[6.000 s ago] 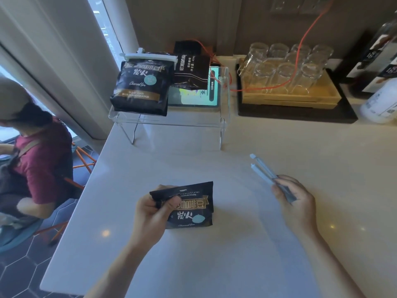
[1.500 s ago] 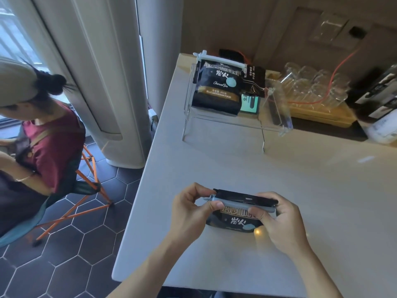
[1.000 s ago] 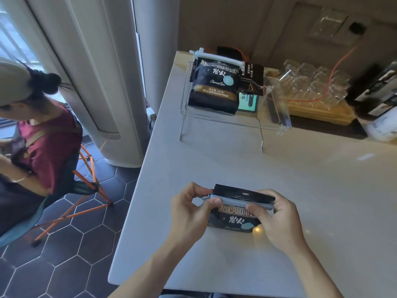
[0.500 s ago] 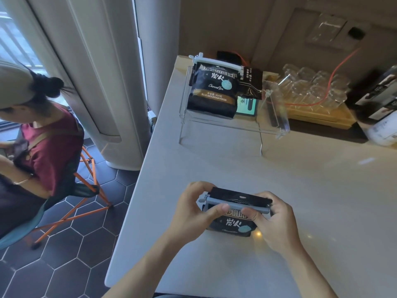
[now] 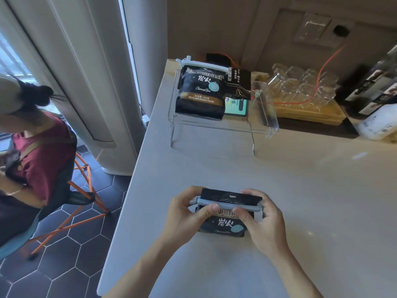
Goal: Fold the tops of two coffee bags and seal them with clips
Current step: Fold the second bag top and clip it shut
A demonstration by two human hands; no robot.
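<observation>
A small black coffee bag [image 5: 223, 224] stands on the pale counter [image 5: 311, 190] near its front edge, its top folded over. A grey-blue bar clip [image 5: 227, 204] lies across the fold. My left hand [image 5: 184, 214] pinches the clip's left half, thumb on its front. My right hand [image 5: 264, 220] grips the clip's right end and the bag's side. A second, larger black coffee bag [image 5: 199, 93] sits on a clear acrylic stand [image 5: 264, 127] at the back, with a white clip [image 5: 204, 65] across its top.
A dark packet [image 5: 239, 82] and a lit screen [image 5: 235, 106] sit behind the bag on the stand. A yellow tray of upturned glasses [image 5: 300, 89] and bottles [image 5: 378, 117] stand at back right. A seated person [image 5: 32, 160] is left of the counter's edge.
Six seconds ago my right hand held the clip apart from the bag. Now the clip sits over the folded top, and both hands have closed in on its ends during the last second.
</observation>
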